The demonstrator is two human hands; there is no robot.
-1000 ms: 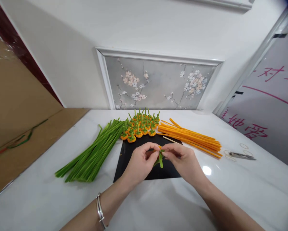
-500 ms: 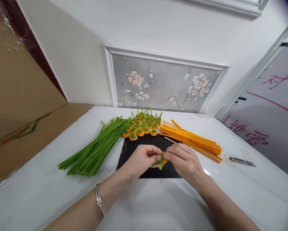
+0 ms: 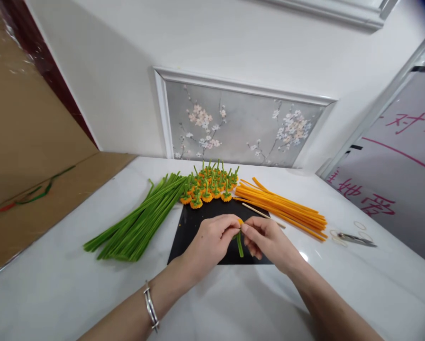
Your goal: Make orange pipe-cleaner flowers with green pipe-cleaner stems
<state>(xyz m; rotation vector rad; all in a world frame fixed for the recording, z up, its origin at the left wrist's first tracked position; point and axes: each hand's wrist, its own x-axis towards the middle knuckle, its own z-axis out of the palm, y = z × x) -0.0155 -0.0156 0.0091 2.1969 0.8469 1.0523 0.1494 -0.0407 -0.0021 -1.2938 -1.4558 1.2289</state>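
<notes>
- Grip first: the left hand (image 3: 210,239) is pinching a small orange-and-green piece (image 3: 240,221) between thumb and fingers, while the right hand (image 3: 271,239) is bringing its thumb against the near side; whether its fingers are closing on the piece, I cannot tell.
- Between the two hands, the piece is hovering above the black mat (image 3: 194,227), its green tail (image 3: 239,246) hanging down.
- Judging by the fuzzy look, it is probably weighing next to nothing and behaving like soft pile over a bendable core — giving under pressure, then holding its shape.
- Slipping is seeming unlikely, since the nap should be offering the fingertips some purchase; crushing the orange part is looking like the likelier harm.
- Taking hold where the green is meeting the orange would be safest — pulling on the tail alone could be bending it out of line.
- Beyond the mat's far edge, similar orange-and-green pieces (image 3: 207,194) are standing close together, stems up, on the counter (image 3: 340,284); green strips (image 3: 141,220) are lying to the left, orange strips (image 3: 286,206) to the right.
</notes>
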